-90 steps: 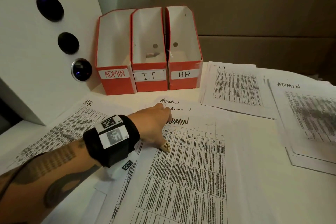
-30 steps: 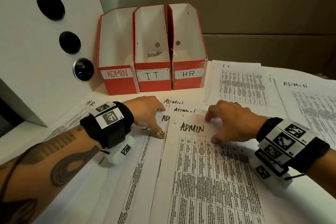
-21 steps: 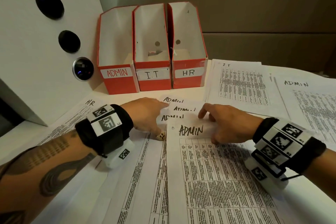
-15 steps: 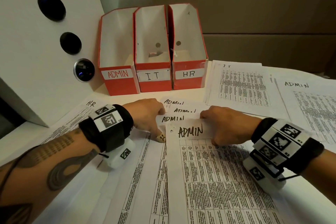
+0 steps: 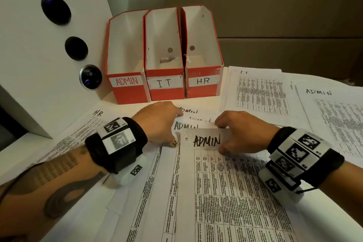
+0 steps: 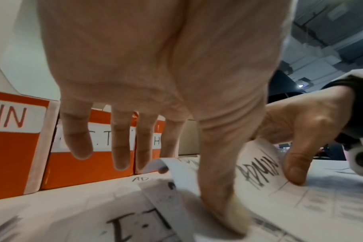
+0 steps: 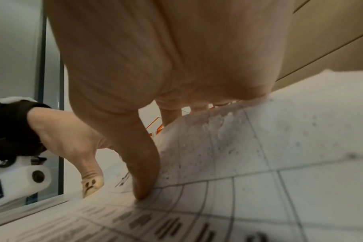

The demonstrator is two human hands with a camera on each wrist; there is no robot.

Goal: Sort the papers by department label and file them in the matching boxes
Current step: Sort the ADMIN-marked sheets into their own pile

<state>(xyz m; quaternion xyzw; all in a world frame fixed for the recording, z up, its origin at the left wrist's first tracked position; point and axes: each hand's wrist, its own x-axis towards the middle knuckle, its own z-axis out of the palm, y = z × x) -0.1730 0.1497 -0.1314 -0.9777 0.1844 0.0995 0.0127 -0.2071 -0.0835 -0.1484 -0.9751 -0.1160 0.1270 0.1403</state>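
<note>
Left hand (image 5: 157, 122) lay fingers spread, thumb pressing the papers beside the top ADMIN sheet (image 5: 225, 192). Right hand (image 5: 241, 133) pinched that sheet's far edge, curling it upward. ADMIN box (image 5: 127, 88) stood at 11 o'clock from the hands, well apart.

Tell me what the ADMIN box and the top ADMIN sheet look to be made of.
ADMIN box: likely cardboard, matte orange outside, plain white inside; it has thin folded walls and a stuck-on paper label.
Top ADMIN sheet: thin matte printer paper; its top edge curls where the right hand pinches it.
</note>
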